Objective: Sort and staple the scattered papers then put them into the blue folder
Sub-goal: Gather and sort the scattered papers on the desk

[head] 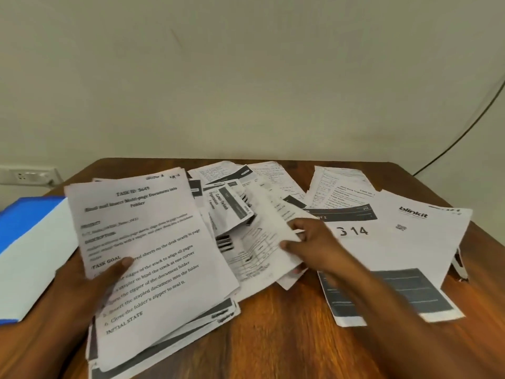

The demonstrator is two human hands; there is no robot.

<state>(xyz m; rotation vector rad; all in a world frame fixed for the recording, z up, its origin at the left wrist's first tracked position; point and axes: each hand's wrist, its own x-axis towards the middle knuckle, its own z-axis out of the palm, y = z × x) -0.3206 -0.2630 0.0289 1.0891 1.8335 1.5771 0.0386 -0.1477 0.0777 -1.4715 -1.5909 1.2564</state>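
Papers cover most of the brown wooden desk (273,337), white printed sheets strewn in overlapping heaps from about nine o'clock round to three o'clock of the desk's middle. At eight o'clock the left hand (90,285) grips a thick stack of printed sheets (153,255), thumb pressed on the top page and the other fingers hidden beneath; the top page carries a typed heading with a task number and numbered lines of text. The stack sits tilted, its lower end over more dark-edged pages lying on the desk. At the centre the right hand (314,242) reaches in from five o'clock, fingers curled and pinching the edge of a loose white sheet with a printed table (262,242), which overlaps a crumpled heap of folded pages (232,209) at twelve o'clock. At two to three o'clock lies a large white sheet with a black brand logo (410,236), and just beside it a page showing big black numerals (352,231). Under those, toward four o'clock, a sheet with a dark grey block (404,294) rests flat. The blue plastic folder (24,217) lies at nine o'clock on the desk's edge, touching the held stack's left side, with a white sheet (35,255) over it. Behind, a pale wall (246,77) carries a white socket strip (27,175) at ten o'clock and a thin black cable (464,135) at two o'clock.
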